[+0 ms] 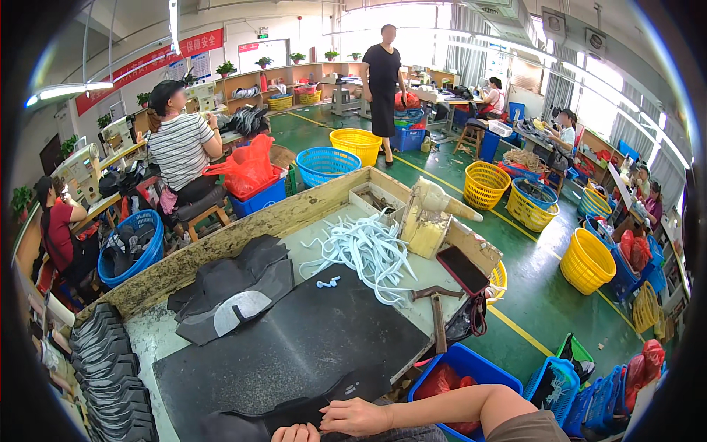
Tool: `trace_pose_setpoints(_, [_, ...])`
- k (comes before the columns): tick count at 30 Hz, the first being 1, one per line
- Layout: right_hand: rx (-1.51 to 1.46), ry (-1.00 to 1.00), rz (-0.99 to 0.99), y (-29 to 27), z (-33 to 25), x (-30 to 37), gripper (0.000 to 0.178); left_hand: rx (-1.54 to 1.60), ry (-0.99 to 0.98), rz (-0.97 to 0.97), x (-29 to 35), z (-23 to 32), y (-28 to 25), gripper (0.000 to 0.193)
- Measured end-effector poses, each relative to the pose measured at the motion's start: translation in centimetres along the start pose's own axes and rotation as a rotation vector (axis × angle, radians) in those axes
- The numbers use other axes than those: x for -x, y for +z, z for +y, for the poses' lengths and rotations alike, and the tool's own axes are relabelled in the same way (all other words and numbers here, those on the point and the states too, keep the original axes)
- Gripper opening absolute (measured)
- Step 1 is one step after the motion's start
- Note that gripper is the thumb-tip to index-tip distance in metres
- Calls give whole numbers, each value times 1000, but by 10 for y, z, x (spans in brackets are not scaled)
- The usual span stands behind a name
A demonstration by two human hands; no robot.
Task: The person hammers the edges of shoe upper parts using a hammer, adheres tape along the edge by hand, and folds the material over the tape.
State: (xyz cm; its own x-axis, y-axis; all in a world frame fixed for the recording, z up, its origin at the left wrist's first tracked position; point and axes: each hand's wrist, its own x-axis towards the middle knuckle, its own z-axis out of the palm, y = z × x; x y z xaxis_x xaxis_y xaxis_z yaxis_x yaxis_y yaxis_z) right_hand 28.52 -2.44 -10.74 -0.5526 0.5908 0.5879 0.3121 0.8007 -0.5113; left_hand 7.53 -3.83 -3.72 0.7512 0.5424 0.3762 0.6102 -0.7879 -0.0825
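Note:
At the near edge of the bench, a flat black shoe upper (335, 390) lies on a dark work mat (287, 350). My left hand (297, 433) is closed on its near edge with curled fingers; the lower part is cut off by the picture's edge. Just to the right, my right hand (355, 417) is closed on the same piece, fingers bent over the edge. Beyond the mat lie more black uppers (247, 276), one with a light grey patch (241, 311). Pale blue laces (361, 254) are heaped at the back, with a small light blue piece (328, 282) in front.
A hammer (439, 324) and a phone (462, 269) lie at the bench's right side, near a yellowish block (427, 221). Stacked black uppers (110, 376) line the left. A blue crate (471, 365) stands right. Beyond, a person (381, 81) stands among yellow baskets (486, 186).

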Motion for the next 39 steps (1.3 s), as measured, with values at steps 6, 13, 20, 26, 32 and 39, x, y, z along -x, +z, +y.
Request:
trace_pose_setpoints(6, [-35,-103,-54,-10,11,8,29,-17,28,14,-4,-1,5,23])
trace_pose_setpoints(13, [50,-54,-179,-8,7,8,41,-42,24,7,0,-4,2,23])
trace_pose_setpoints(20, [106,-19,-115,-19,-15,-8,22,64,-29,28,6,-3,3,23])
trace_pose_setpoints(26, [374,692,140,-204,8,-109,14,388,-391,162,-15,-31,-56,15])
trace_pose_setpoints(32, [481,679,543,-345,58,-164,27,1019,-892,453,-29,-52,-107,16])
trace_pose_setpoints(39, [-1007,734,39,-111,-42,-114,38,1528,-890,491,-61,-37,-82,11])
